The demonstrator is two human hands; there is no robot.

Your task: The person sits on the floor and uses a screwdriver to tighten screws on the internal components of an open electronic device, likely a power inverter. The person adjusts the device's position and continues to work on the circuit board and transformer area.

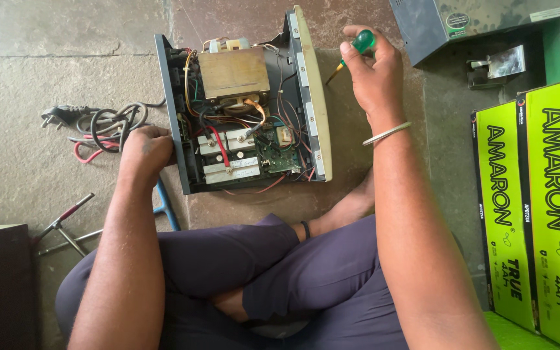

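Green-handled screwdriver point(351, 55), upper middle of the frame, sits clenched in our right hand point(372, 74), tip at the cream front panel. Our left hand point(147, 149) curls against the open case point(241, 107), centre; we should brace it firmly.

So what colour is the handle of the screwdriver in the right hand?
Translucent green; the screwdriver shows best in the head view, gripped by the right hand.

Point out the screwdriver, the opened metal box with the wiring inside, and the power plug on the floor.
screwdriver point(362, 41), head view, on its green handle.
opened metal box point(313, 97), head view, on its pale front panel.
power plug point(58, 115), head view, on the black plug body.
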